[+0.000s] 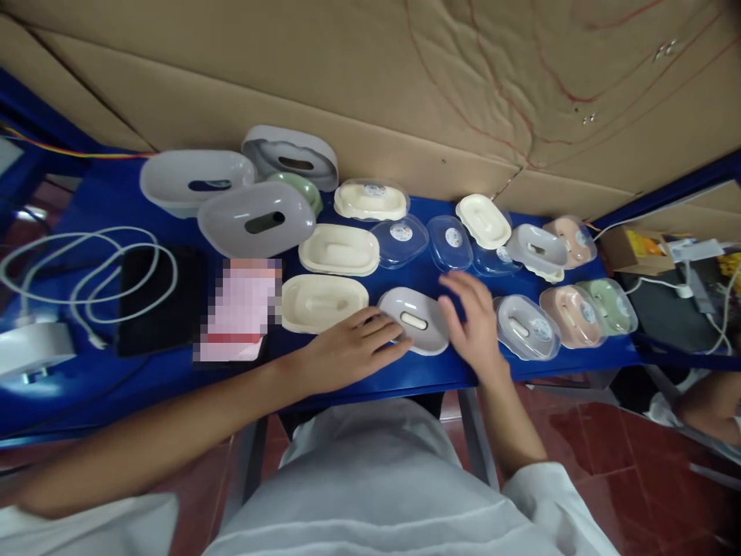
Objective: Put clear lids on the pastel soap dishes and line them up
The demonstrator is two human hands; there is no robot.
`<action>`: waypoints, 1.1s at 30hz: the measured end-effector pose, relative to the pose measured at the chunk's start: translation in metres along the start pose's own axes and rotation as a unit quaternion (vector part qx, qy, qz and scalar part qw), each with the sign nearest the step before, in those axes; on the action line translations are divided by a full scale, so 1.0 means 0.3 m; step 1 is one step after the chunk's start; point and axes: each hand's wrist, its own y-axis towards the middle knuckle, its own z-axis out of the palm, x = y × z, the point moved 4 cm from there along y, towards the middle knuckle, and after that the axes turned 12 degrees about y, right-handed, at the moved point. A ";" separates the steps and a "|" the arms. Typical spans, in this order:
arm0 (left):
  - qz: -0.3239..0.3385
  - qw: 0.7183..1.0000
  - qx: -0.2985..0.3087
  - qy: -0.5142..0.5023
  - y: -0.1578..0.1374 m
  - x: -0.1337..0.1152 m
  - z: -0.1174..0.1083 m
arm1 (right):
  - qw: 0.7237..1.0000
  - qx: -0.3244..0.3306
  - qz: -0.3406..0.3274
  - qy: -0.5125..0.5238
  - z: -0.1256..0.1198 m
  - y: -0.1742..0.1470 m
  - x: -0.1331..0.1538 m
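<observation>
A grey oval plastic piece (pixel 429 337) lies on the blue table in front of me, with a cream strip showing in its centre slot. My left hand (pixel 359 344) reaches over its left edge, fingers stretched out, fingertips on or just above the rim. At its right end is my right hand (pixel 473 328), open, with thumb and fingers apart; whether the thumb touches the rim I cannot tell. A cream oval tray (pixel 324 303) lies beside my left hand, with another cream tray (pixel 339 249) behind it. To the right of my right hand sits a grey dish under a clear lid (pixel 528 327).
Large grey bins (pixel 255 220) stand back left. Clear lids (pixel 450 243) lie mid-table; lidded peach (pixel 573 316) and green dishes (pixel 607 306) sit right. A blurred-out phone (pixel 240 309), white cable (pixel 124 255) and charger (pixel 38 351) lie left. Cardboard (pixel 370 100) lines the back.
</observation>
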 end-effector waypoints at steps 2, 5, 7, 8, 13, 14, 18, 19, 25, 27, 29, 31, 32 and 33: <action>0.005 1.000 -0.019 -0.006 -0.003 -0.006 -0.010 | 0.995 -0.002 0.059 -0.076 0.004 0.075 -0.051; -0.022 1.000 -0.019 0.004 -0.004 0.005 -0.019 | 0.985 0.015 0.113 -0.130 0.044 0.121 -0.104; -0.032 0.999 -0.003 0.008 -0.003 0.015 -0.020 | 0.984 0.018 0.130 -0.119 0.066 0.111 -0.125; -0.030 0.999 0.005 0.009 -0.003 0.018 -0.020 | 0.986 0.017 0.131 -0.106 0.069 0.101 -0.132; -0.009 1.000 0.017 -0.002 -0.010 0.006 -0.020 | 0.992 -0.043 0.100 0.063 0.011 0.054 -0.133; -0.016 1.000 0.010 -0.013 -0.013 0.004 -0.022 | 0.988 -0.058 0.101 0.104 -0.004 0.039 -0.126; -0.071 0.996 -0.034 -0.029 -0.023 0.010 -0.043 | 0.983 -0.059 0.055 0.165 -0.028 -0.056 -0.057; -0.082 0.996 -0.038 -0.024 -0.024 0.014 -0.047 | 0.984 -0.047 0.026 0.167 -0.026 -0.083 -0.035; -0.102 0.994 0.015 -0.027 -0.024 0.019 -0.029 | 0.972 0.028 -0.101 0.210 0.008 -0.176 0.030; -0.099 0.994 0.025 -0.032 -0.025 0.011 -0.020 | 0.977 0.052 -0.132 0.161 0.021 -0.184 0.038; -0.098 0.994 0.023 -0.028 -0.026 0.004 -0.015 | 0.980 0.088 -0.154 0.090 0.035 -0.193 0.041; -0.097 0.995 0.020 -0.020 -0.027 -0.001 -0.014 | 0.979 0.118 -0.163 0.040 0.042 -0.204 0.042; -0.093 0.995 0.019 -0.017 -0.028 -0.004 -0.014 | 0.978 0.124 -0.164 0.026 0.041 -0.210 0.044; -0.088 0.996 0.018 -0.016 -0.028 -0.006 -0.015 | 0.979 0.125 -0.163 0.019 0.039 -0.216 0.047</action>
